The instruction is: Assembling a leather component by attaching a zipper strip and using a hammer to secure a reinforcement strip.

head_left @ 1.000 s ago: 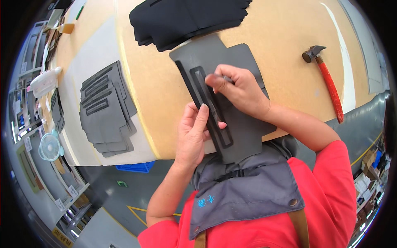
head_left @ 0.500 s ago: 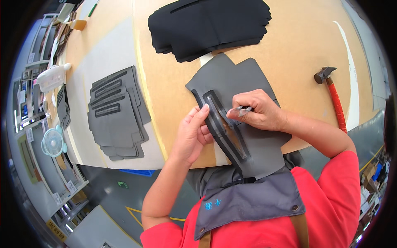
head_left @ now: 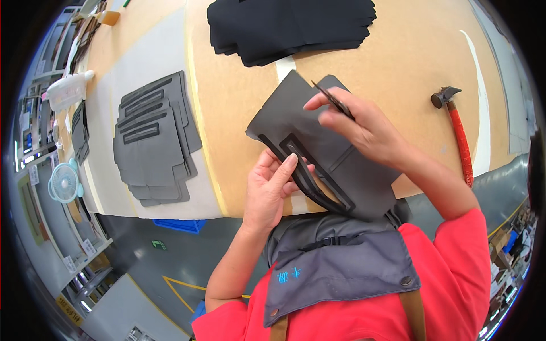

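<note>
A grey sheet panel [head_left: 355, 176] with a long black-bordered slot lies partly on the table and partly over its near edge. My left hand [head_left: 272, 184] pinches the strip along the slot's left side, thumb on top and fingers underneath. Through the slot the tan table shows. Above the panel, clear of it, my right hand [head_left: 364, 122] is closed around a slim, dark, pointed metal tool [head_left: 336, 102]. Its tip points up and to the left; whether it is snips or tweezers I cannot make out.
Black cut pieces [head_left: 290, 28] are stacked at the far side. Left of my hands lies a pile of grey slotted panels [head_left: 151, 162]. A hammer [head_left: 459, 133] with a red handle rests at the right. Farther left are a clear plastic container [head_left: 67, 92] and a small fan [head_left: 65, 182].
My right hand has lifted off the slot and moved up with the tool, whose tip has swung upward. The panel has turned slightly, and my left thumb now presses over the strip beside the slot.
</note>
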The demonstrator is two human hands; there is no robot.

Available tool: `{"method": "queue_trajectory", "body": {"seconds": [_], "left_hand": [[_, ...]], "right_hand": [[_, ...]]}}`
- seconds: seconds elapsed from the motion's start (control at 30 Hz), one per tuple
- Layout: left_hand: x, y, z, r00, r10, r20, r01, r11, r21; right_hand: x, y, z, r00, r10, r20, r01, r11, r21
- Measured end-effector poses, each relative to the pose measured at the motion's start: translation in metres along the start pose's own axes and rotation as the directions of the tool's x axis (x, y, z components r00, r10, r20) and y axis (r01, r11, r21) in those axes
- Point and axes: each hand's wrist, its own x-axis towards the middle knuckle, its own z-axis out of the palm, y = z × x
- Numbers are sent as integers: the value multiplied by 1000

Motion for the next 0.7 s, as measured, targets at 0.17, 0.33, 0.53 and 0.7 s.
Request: {"method": "queue_trajectory", "body": {"seconds": [0.17,0.33,0.53,0.7], "left_hand": [[-5,-2,2,1000,6,9,-6,1000,27],[-8,-3,3,999,48,23,-49,998,46],[-11,-5,4,996,81,49,-85,993,80],[-13,-5,3,995,75,62,-79,994,80]], "right_hand": [[-54,-7,16,994,112,-9,-112,994,15],[-63,-6,29,946,323,4,-309,902,301],[-58,-5,32,917,397,45,-386,852,353],[-53,-6,36,932,362,17,-345,871,349]]}}
